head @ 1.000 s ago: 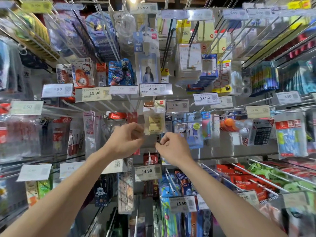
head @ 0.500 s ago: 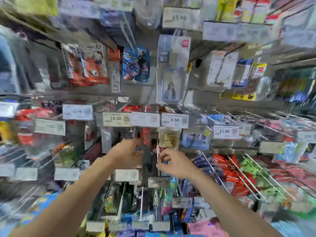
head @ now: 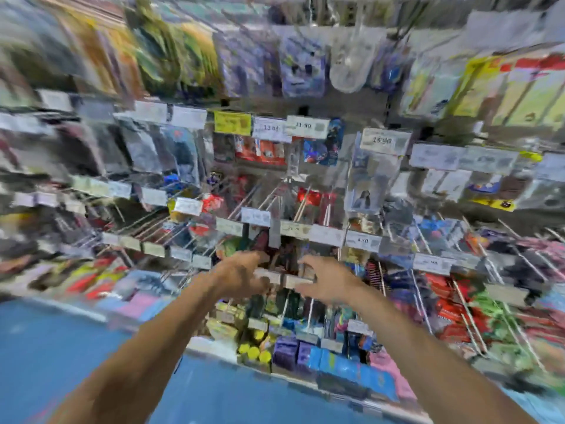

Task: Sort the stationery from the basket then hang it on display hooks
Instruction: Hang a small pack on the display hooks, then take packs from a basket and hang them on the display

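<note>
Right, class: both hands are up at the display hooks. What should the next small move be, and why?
Probably slide whatever is held further in behind the price tags. The left hand and right hand meet on either side of those pale tags, at the front of the rack. Blur hides whether a packet is actually pinched there, so this is only a best guess.

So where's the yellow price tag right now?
Head view, upper centre: the yellow price tag sits immediately left of a white price tag, above the red packets.
</note>
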`<action>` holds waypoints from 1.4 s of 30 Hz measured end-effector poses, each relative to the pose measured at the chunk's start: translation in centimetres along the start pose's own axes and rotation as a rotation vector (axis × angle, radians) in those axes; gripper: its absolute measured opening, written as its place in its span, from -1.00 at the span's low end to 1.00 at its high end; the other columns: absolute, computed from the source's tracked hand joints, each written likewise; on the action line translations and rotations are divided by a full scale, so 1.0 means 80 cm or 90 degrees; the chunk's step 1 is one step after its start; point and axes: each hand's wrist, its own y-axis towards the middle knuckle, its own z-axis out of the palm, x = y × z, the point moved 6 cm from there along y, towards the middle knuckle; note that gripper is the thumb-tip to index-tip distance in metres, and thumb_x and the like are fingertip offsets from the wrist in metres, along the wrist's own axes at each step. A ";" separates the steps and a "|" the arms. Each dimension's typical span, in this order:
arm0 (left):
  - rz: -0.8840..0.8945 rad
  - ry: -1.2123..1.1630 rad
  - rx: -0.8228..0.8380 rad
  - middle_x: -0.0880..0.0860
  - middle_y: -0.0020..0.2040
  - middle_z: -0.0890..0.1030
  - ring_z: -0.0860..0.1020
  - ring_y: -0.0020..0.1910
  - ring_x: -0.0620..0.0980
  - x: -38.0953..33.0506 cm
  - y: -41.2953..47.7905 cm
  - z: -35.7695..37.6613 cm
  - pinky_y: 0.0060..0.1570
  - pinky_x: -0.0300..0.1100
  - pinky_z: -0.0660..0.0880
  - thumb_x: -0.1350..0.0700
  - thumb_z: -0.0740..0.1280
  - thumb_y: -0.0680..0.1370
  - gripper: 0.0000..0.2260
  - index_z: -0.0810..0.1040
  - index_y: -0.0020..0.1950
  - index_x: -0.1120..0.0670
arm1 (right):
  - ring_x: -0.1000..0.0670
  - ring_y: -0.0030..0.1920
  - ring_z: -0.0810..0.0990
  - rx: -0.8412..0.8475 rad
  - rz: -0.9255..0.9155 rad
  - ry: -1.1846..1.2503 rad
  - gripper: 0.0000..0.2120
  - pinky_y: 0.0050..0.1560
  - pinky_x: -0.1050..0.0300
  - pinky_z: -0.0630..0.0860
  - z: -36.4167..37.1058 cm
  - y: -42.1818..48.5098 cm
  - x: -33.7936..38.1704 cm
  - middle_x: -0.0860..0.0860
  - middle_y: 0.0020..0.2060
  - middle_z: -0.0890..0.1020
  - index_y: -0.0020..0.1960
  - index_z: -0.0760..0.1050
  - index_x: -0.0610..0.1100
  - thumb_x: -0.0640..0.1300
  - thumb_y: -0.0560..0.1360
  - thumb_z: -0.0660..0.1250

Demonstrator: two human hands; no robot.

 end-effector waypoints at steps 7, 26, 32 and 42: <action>-0.150 -0.018 -0.125 0.06 0.48 0.46 0.46 0.43 0.09 0.047 -0.196 -0.059 0.38 -0.02 0.42 -0.11 0.41 0.56 -0.38 0.33 0.56 0.04 | -0.10 0.47 0.38 -0.030 -0.205 -0.051 -0.30 0.45 0.01 0.34 -0.006 -0.054 0.150 -0.08 0.50 0.40 0.55 0.30 -0.13 0.19 0.55 0.39; -0.813 -0.113 -0.386 0.07 0.59 0.30 0.30 0.56 0.09 0.177 -1.017 0.027 0.53 -0.12 0.21 -0.15 0.43 0.57 -0.25 0.19 0.64 0.08 | -0.09 0.49 0.37 0.164 -0.834 -0.103 -0.23 0.43 0.13 0.24 0.300 -0.378 0.770 -0.12 0.50 0.42 0.57 0.28 -0.13 0.11 0.49 0.49; -1.006 -0.143 -0.410 -0.04 0.62 0.18 0.24 0.56 -0.03 0.136 -1.271 0.089 0.41 -0.29 0.15 -0.16 0.37 0.60 -0.25 0.09 0.66 0.03 | -0.08 0.50 0.36 0.259 -0.979 -0.102 -0.25 0.37 0.22 0.21 0.432 -0.556 0.922 -0.09 0.50 0.41 0.57 0.28 -0.12 0.09 0.50 0.49; -1.275 -0.240 -0.533 -0.02 0.60 0.26 0.35 0.50 0.00 -0.004 -1.543 0.197 0.43 -0.08 0.35 -0.18 0.42 0.56 -0.26 0.14 0.64 -0.06 | -0.10 0.49 0.35 0.442 -1.227 -0.170 -0.23 0.45 0.01 0.31 0.609 -0.855 1.069 -0.03 0.52 0.38 0.58 0.25 -0.04 0.12 0.49 0.50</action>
